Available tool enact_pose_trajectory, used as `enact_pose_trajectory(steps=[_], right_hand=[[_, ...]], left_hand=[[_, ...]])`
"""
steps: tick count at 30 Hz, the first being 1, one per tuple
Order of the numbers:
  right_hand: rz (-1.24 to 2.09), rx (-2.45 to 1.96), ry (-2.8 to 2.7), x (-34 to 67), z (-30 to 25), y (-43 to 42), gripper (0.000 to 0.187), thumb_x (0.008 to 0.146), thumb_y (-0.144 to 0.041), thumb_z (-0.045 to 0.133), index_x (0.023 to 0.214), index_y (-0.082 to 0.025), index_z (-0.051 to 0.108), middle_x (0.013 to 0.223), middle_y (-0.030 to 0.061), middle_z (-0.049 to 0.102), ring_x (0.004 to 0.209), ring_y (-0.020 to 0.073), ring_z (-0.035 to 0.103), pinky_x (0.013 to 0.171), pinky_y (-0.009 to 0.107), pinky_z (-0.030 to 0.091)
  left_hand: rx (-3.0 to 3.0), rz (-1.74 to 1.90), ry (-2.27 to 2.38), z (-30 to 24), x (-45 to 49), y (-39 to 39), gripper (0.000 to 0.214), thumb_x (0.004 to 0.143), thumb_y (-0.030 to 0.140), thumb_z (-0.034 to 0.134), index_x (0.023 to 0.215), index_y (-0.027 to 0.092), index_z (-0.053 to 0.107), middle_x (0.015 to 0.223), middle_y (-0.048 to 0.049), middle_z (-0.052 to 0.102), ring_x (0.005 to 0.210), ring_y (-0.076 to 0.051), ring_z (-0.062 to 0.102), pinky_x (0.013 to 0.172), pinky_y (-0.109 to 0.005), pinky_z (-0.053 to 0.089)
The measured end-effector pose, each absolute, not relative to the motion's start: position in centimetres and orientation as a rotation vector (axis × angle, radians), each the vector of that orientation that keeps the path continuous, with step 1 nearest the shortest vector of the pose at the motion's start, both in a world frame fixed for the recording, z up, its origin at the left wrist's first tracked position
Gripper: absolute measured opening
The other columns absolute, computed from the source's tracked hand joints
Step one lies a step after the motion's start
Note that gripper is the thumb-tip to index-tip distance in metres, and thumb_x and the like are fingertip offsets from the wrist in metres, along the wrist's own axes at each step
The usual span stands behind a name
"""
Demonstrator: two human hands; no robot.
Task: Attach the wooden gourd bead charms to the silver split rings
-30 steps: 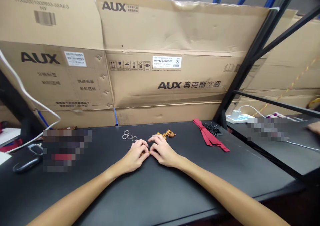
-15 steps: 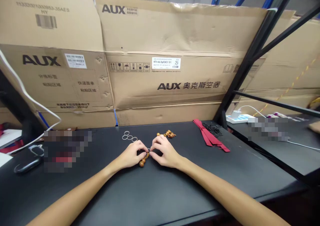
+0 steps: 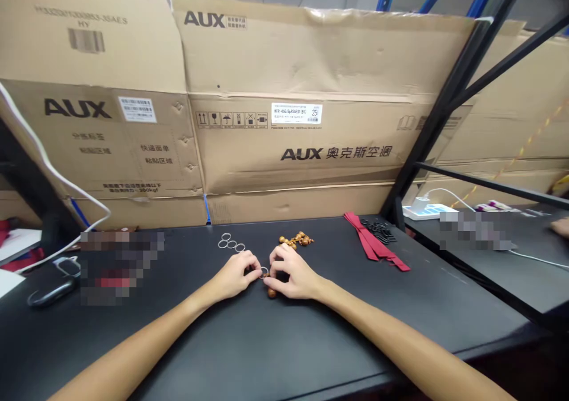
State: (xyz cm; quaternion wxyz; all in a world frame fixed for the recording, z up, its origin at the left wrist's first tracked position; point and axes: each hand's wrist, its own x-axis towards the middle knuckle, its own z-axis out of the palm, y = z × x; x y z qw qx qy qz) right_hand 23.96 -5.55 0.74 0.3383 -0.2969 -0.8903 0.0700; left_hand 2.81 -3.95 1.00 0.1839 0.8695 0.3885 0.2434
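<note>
Red straps [image 3: 372, 244], black clips [image 3: 378, 231], brown beads [image 3: 303, 239] beyond, left hand [image 3: 237, 275] and right hand [image 3: 291, 273] pinching ring [image 3: 265, 268]

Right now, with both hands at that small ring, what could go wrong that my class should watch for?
The small metal ring sits at the fingertips of the left hand and right hand, so it might slip loose. The round brown bead close by the right hand could get knocked. The loose rings lie just beyond the left hand; a careless reach might scatter them.
</note>
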Motion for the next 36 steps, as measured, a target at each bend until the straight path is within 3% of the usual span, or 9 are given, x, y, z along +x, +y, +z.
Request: enact_pose_trajectory(steps=[5,7,14,19,25,36], right_hand=[[0.189,-0.835,-2.293,24.6,1.0,-5.0,0.009,0.068,-0.014,0.066,0.066,-0.019,0.060,0.089,0.0032,0.056,0.084,0.0191,0.049,0.084,0.037,0.042],[0.185,-0.859,-2.279,24.8,1.3,-5.0,0.014,0.064,-0.008,0.064,0.072,-0.020,0.061,0.091,0.0030,0.057,0.086,0.0198,0.049,0.084,0.037,0.042],[0.109,-0.909,-2.322,24.4,1.4,-5.5,0.012,0.073,-0.026,0.070,0.081,-0.021,0.062,0.096,0.0046,0.057,0.091,0.0211,0.048,0.086,0.039,0.042],[0.032,-0.966,-2.336,24.0,0.4,-5.3,0.004,0.075,-0.016,0.063,0.078,-0.020,0.062,0.096,0.0061,0.056,0.092,0.0218,0.049,0.088,0.041,0.043],[0.073,-0.918,-2.330,23.9,0.2,-5.5,0.007,0.085,-0.019,0.057,0.079,-0.019,0.060,0.100,0.0068,0.056,0.095,0.0215,0.049,0.089,0.042,0.043],[0.082,-0.968,-2.244,23.9,-0.3,-4.9,0.009,0.084,-0.018,0.057,0.075,-0.019,0.059,0.098,0.0075,0.058,0.096,0.0233,0.048,0.089,0.044,0.042]], left_hand=[[2.557,0.710,1.000,0.6,2.6,-4.0,0.015,0.091,0.024,0.051,0.082,0.019,0.061,0.084,-0.0023,0.057,0.082,-0.017,0.055,0.076,-0.029,0.045],[2.580,0.715,0.985,0.6,2.6,-4.1,0.016,0.092,0.024,0.049,0.083,0.019,0.061,0.087,-0.0028,0.057,0.084,-0.018,0.054,0.079,-0.030,0.045],[2.608,0.729,0.977,0.4,2.5,-4.3,0.014,0.093,0.020,0.047,0.086,0.020,0.059,0.091,-0.0030,0.057,0.087,-0.018,0.052,0.082,-0.033,0.044],[2.624,0.732,0.970,0.6,2.6,-4.4,0.016,0.093,0.019,0.045,0.085,0.020,0.059,0.090,-0.0030,0.057,0.085,-0.018,0.052,0.082,-0.033,0.045],[2.633,0.748,0.968,1.2,2.7,-5.1,0.010,0.092,0.024,0.050,0.087,0.020,0.058,0.095,-0.0036,0.056,0.089,-0.019,0.052,0.085,-0.034,0.045],[2.665,0.774,0.918,1.0,2.5,-5.0,0.013,0.092,0.019,0.049,0.084,0.020,0.060,0.104,-0.0053,0.054,0.096,-0.020,0.052,0.091,-0.037,0.044]])
